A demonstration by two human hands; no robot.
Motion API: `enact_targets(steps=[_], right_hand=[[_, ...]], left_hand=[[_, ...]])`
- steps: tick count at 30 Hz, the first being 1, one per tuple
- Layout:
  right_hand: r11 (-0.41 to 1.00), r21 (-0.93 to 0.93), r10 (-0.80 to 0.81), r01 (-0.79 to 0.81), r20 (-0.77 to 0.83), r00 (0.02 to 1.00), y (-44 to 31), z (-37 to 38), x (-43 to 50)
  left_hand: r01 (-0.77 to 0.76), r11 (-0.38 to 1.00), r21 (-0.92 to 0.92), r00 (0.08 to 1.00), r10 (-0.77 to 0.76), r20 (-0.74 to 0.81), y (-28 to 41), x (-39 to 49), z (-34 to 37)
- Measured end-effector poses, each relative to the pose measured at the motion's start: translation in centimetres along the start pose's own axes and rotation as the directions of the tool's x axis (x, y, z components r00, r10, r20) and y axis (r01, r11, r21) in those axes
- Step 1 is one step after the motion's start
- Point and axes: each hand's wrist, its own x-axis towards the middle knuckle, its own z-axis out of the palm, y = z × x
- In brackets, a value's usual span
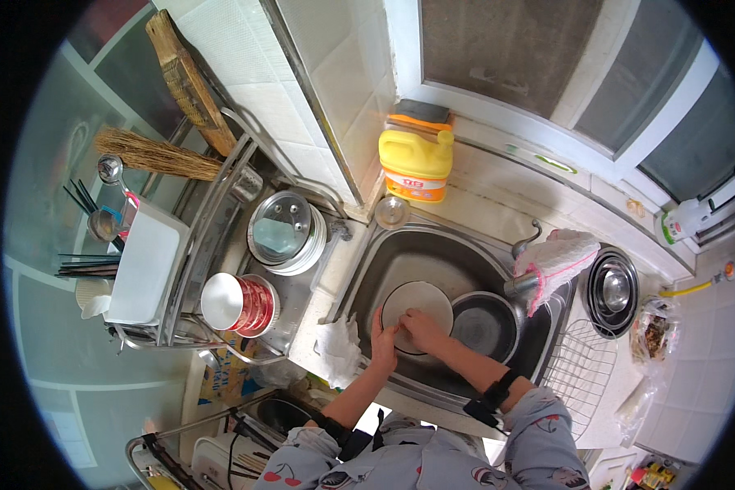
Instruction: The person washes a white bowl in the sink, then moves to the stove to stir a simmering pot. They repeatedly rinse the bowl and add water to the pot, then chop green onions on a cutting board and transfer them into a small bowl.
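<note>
In the sink (404, 250), my left hand (384, 340) grips the left rim of a round white dish with a dark edge (425, 300). My right hand (419, 331) is over the dish's lower part, its fingers bent close to my left fingers; whether it holds anything is hidden. A dark round pan (484, 327) lies in the sink just right of the dish. Above the pan, a white cloth with pink edging (560, 263) hangs over the faucet (520, 285). A crumpled white cloth (338, 349) lies on the sink's left edge.
Left of the sink, a metal rack holds stacked plates with a glass lid (282, 226) and red-patterned bowls (254, 306). A yellow jug (415, 165) stands behind the sink. On the right are nested metal bowls (612, 291) and a wire basket (579, 373).
</note>
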Motion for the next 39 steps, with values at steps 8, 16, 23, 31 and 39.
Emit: enact_targets(steps=[8,16,23,31,39], right_hand=[[0.956,-0.175,0.225,-0.236,-0.081,0.971,-0.1,0.1,1.4],[0.584,0.798,-0.164,-0.146,0.292,0.942,-1.8,1.7,1.2],[0.362,0.879,0.257,-0.311,0.227,0.939,-0.4,1.3,1.3],[-0.499,0.865,0.483,-0.056,0.331,0.811,0.4,-1.2,1.1],[-0.584,0.81,0.492,0.045,0.31,0.814,2.8,0.4,0.9]], left_hand=[[-0.021,0.999,0.047,1.0,0.022,-0.019,-1.0,0.7,-0.9],[0.182,0.983,0.03,0.98,-0.179,-0.082,2.0,0.6,-1.3],[0.308,0.942,0.136,0.951,-0.304,-0.049,3.6,1.4,-2.8],[0.571,0.691,-0.443,0.821,-0.484,0.302,-1.3,3.0,-7.7],[0.285,0.74,-0.609,0.92,-0.034,0.389,2.5,1.5,-4.3]])
